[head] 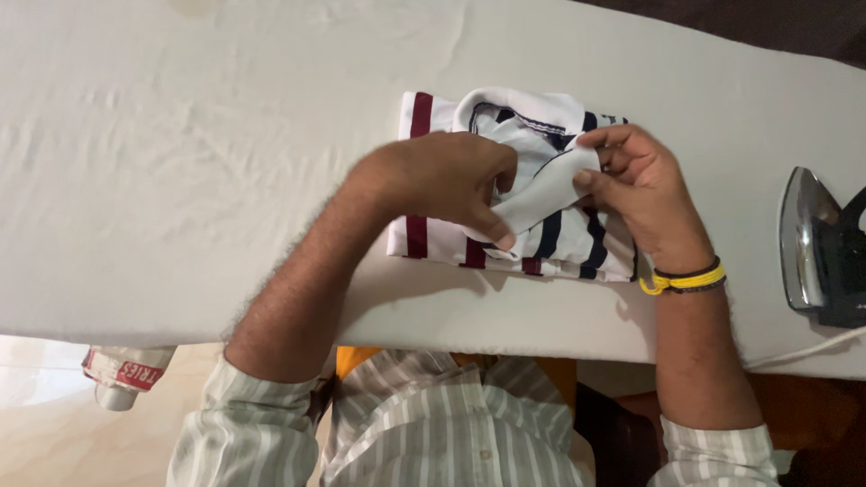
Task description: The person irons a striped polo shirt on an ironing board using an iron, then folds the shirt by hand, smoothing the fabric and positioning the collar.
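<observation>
Counter, padded, covered in a creased off-white cloth, filling most of the view. Below its near left edge, white roll with a red band, hanging partly out of sight. Left hand, reaching in from the near side, fingers curled down, grip pinched on the near end of a white strip of fabric. Folded shirt, white with maroon and navy stripes, lying flat on the counter right of centre, collar turned toward the far side, near edge close to the counter's near rim. White strip of fabric stretched slantwise over the middle of the folded shirt, between the two hands. Right hand, resting on the right part of the folded shirt, grip closed on the far end of the same strip, thumb and fingertips pressed together. On that wrist, yellow and dark bands. Well apart, at the far right edge, clothes iron standing upright on its heel, shiny soleplate facing left, white cord trailing off the counter's near rim. Near side, striped sleeves and shirt front of the person.
</observation>
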